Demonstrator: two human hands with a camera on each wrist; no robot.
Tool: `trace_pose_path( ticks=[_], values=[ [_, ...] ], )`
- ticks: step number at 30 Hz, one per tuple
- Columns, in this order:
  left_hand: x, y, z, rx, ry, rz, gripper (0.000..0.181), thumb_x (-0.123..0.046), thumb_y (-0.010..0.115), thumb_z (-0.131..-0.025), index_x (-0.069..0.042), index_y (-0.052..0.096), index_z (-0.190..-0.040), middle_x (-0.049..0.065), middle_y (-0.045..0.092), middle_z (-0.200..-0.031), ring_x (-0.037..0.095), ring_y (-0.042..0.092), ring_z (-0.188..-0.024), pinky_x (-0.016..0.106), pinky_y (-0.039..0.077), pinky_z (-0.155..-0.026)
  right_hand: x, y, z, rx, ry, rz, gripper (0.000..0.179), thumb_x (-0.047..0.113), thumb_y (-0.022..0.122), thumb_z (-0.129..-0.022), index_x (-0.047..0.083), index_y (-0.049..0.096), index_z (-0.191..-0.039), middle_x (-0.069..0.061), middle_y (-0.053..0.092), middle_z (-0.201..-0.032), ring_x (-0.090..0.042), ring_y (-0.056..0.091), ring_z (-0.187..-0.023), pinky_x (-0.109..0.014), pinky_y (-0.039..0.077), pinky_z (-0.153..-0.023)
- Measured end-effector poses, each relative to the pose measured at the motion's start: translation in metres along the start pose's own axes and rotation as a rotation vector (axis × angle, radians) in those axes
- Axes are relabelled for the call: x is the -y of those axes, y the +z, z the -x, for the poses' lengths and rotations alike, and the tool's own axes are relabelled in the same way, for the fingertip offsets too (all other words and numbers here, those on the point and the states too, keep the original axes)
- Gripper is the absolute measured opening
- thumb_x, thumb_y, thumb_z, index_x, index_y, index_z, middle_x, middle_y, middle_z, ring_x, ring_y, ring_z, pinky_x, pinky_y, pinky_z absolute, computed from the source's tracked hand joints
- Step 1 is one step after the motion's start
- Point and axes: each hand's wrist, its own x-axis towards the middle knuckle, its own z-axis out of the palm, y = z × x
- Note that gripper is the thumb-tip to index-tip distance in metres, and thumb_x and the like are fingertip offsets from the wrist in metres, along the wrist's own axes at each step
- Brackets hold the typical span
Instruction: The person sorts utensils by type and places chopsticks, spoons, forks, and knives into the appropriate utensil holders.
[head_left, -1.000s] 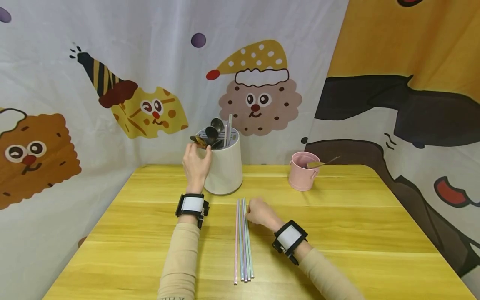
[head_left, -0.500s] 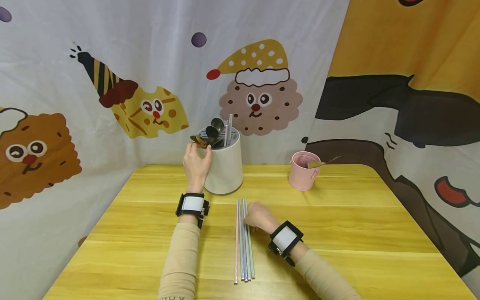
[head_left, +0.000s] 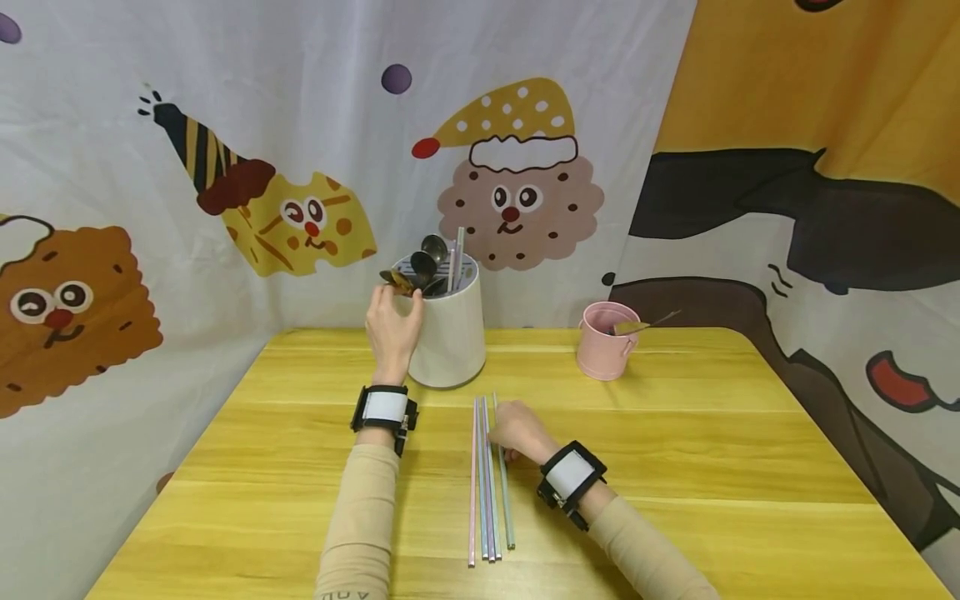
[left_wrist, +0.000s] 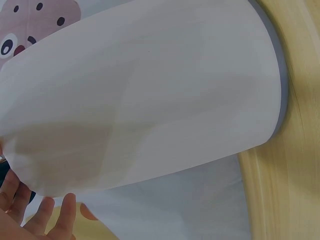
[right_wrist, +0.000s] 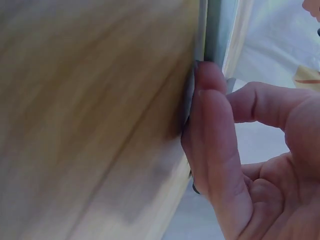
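On the table lie several pastel chopsticks [head_left: 485, 500], nearly side by side and pointing away from me. At their right my right hand [head_left: 521, 429] pinches a green chopstick [head_left: 507, 508], which stands slightly apart from the others. In the right wrist view the fingertips [right_wrist: 210, 77] meet at the sticks, and the exact contact is partly hidden. My left hand [head_left: 393, 329] holds the upper left rim of a white utensil holder [head_left: 450, 342]; in the left wrist view its fingers [left_wrist: 65, 215] lie at the holder's side. Dark ladles or spoons [head_left: 426, 258] and upright chopsticks [head_left: 458, 258] stand inside.
A pink pail [head_left: 602, 354] stands at the back right, with a thin utensil [head_left: 633, 328] leaning out over its rim. The wooden table [head_left: 675, 467] ends at a cartoon-printed curtain [head_left: 300, 83] behind.
The green chopstick has shifted to the right, away from the bunch, with my right hand at it. My right hand moved slightly left earlier. The left hand stays at the holder.
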Motion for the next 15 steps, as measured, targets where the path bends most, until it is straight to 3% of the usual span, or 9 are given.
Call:
trace_pose_path(
  ticks=[3, 9, 15],
  values=[
    [0.001, 0.000, 0.000, 0.002, 0.002, -0.006, 0.033, -0.030, 0.062, -0.087, 0.001, 0.063, -0.098, 0.016, 0.062, -0.103, 0.036, 0.062, -0.093, 0.046, 0.050, -0.082, -0.002, -0.005, 0.001, -0.020, -0.020, -0.027, 0.022, 0.005, 0.066, -0.082, 0.003, 0.058, -0.062, -0.009, 0.063, -0.052, -0.020, 0.063, -0.044, -0.024, 0.048, -0.040],
    [0.001, 0.001, 0.000, -0.002, 0.003, 0.001, 0.033, -0.030, 0.062, -0.087, 0.001, 0.064, -0.097, 0.016, 0.062, -0.103, 0.036, 0.062, -0.093, 0.046, 0.050, -0.082, -0.001, -0.016, -0.001, -0.100, -0.119, -0.059, 0.023, 0.008, 0.064, -0.085, -0.001, 0.064, -0.063, -0.012, 0.065, -0.053, -0.026, 0.064, -0.046, -0.016, 0.032, -0.034],
    [0.001, 0.000, 0.000, 0.003, 0.003, 0.006, 0.033, -0.030, 0.062, -0.087, 0.001, 0.064, -0.098, 0.016, 0.062, -0.103, 0.036, 0.062, -0.093, 0.046, 0.050, -0.081, 0.007, -0.032, -0.003, -0.209, -0.183, -0.178, 0.014, 0.010, 0.062, -0.085, -0.004, 0.064, -0.087, -0.012, 0.067, -0.065, -0.023, 0.065, -0.050, -0.019, 0.042, -0.039]
  ],
)
